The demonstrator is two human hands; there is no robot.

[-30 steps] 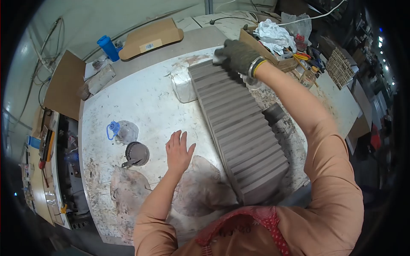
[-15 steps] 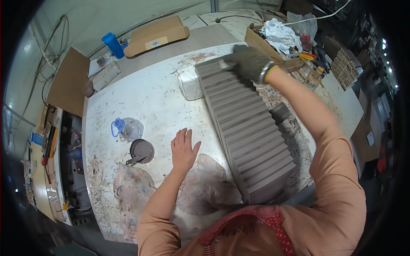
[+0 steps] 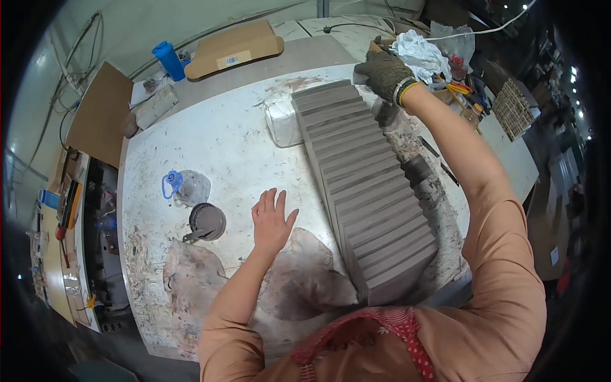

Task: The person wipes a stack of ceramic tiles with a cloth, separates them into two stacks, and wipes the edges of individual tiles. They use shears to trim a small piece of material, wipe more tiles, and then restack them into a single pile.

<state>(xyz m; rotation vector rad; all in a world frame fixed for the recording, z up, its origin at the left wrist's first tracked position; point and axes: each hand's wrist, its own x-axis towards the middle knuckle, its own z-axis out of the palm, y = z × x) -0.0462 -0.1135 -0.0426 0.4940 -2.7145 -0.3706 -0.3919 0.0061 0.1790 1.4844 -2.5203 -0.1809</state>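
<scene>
A long grey block (image 3: 375,191) with a row of step-like ridges lies slantwise on the white table. My right hand (image 3: 386,75), in a dark work glove, is just past its far end. The gloved fingers are closed around a small pale grey block (image 3: 360,78), mostly covered by the hand. Bare and flat on the tabletop, my left hand (image 3: 272,221) has its fingers apart and holds nothing. Left of it stands a round tub of grey paste (image 3: 208,221) with a flat tool in it. A stained cloth (image 3: 305,280) lies by my left forearm.
A clear bottle with a blue cap (image 3: 192,188) is beyond the tub. Touching the ridged block's far left side is a plastic-wrapped block (image 3: 283,119). A dark cylinder (image 3: 417,170) sits against its right side. Cardboard (image 3: 235,51) and a blue bottle (image 3: 168,60) line the back.
My right hand has moved right and slightly away, off the far end of the ridged block, still with the small pale block. My left hand stays flat on the table.
</scene>
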